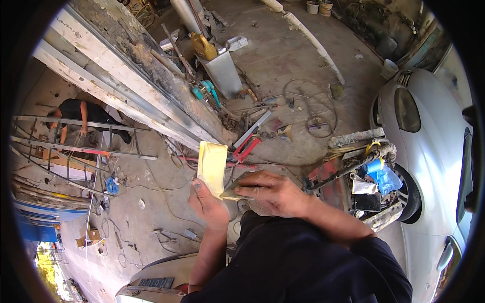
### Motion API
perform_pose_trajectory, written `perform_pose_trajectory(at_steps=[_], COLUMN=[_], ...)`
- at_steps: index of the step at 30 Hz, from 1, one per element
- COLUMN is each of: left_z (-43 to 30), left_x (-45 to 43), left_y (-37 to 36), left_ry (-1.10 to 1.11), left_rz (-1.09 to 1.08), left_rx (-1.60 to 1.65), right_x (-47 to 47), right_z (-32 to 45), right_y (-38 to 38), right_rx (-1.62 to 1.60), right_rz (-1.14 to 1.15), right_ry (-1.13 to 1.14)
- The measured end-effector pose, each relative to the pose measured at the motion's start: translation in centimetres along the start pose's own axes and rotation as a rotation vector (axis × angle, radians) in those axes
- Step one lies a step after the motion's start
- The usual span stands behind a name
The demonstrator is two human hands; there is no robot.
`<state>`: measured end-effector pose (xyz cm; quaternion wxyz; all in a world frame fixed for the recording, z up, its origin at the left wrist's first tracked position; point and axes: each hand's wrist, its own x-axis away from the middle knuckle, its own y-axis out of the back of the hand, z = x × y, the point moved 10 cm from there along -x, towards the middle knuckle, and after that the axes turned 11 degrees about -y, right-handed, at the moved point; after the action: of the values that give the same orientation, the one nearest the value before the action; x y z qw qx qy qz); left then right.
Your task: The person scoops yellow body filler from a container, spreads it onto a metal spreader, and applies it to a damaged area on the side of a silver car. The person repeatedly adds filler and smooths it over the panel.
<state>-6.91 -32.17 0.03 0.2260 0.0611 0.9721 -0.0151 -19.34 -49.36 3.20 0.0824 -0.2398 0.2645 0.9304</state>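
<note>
A flat rectangular board coated with pale yellow paste (213, 166) is held up by my left hand (207, 202), which grips its lower end with the thumb at the near side. My right hand (274, 193) pinches a thin, dark, flat spreader (242, 185) between thumb and fingers. The spreader's tip meets the lower right corner of the board, where a bit of yellow paste shows. Part of the spreader is hidden under my right fingers.
A cart with tools, tape and a blue plastic bag (384, 178) stands right, beside a silver car (435, 151). Hoses and a red tool (247, 149) lie on the floor ahead. A metal container (223, 74) stands beyond. Far left, a person (89, 115) bends behind a ladder (94, 147).
</note>
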Motion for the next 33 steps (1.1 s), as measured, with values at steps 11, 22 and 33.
perform_pose_trajectory(at_steps=[11, 22, 33], left_z=[1.8, 2.0, -1.2], left_x=[3.0, 2.1, -0.3], left_y=[-5.5, -3.1, -0.2], left_ry=[0.452, 0.320, -0.082], left_rz=[0.094, 0.086, 0.101], left_rx=[0.954, 0.732, 0.097], right_x=[-2.6, -1.9, -1.6], right_z=[-1.8, 1.6, -1.7], right_y=[3.5, 2.8, 3.0], right_rx=[-0.647, 0.322, -0.371], right_rz=[-0.250, -0.287, -0.207], right_ry=[-0.278, -0.001, -0.297])
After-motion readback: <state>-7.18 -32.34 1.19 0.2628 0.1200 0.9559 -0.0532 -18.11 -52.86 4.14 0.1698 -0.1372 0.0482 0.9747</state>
